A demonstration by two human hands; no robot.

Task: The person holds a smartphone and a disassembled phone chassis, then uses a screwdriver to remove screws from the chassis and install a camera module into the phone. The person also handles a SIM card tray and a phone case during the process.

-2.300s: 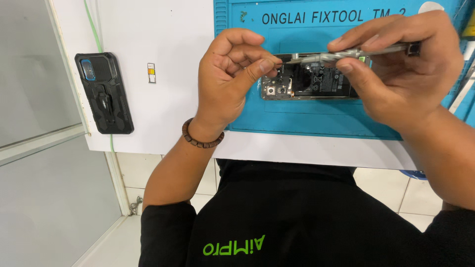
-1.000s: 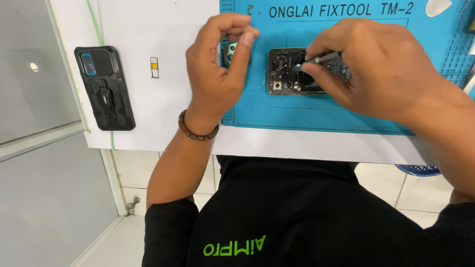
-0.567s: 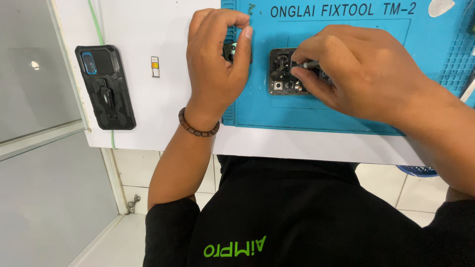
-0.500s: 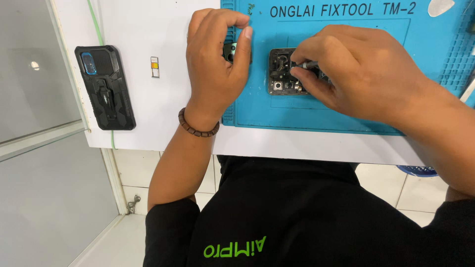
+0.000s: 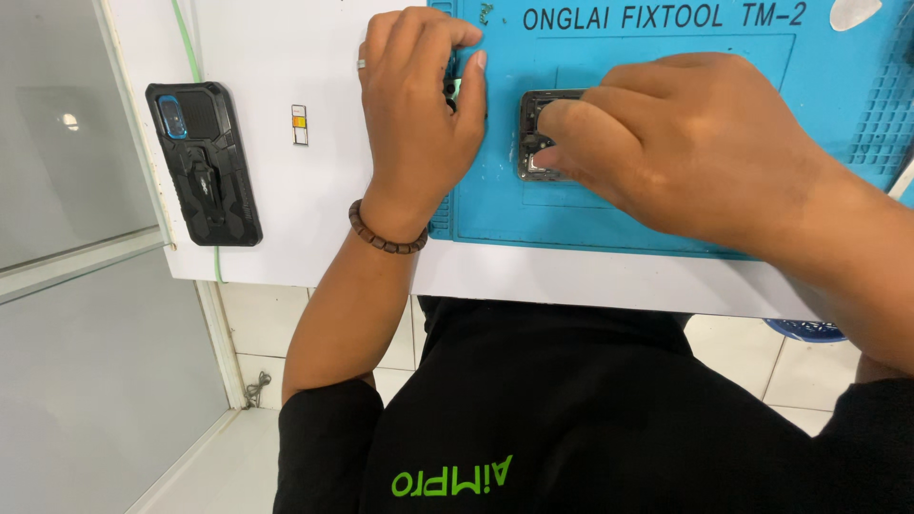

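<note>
The opened phone [image 5: 535, 133] lies on the blue mat [image 5: 666, 209], mostly under the right hand [image 5: 695, 157], whose fingers press together on it. Just left, the left hand [image 5: 419, 114] pinches a small dark part [image 5: 455, 90].

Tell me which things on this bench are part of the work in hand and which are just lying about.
In use: left hand on a small part; right hand over the opened phone; blue repair mat.

Lying about: black rugged phone case, small coloured card, white pick.
</note>
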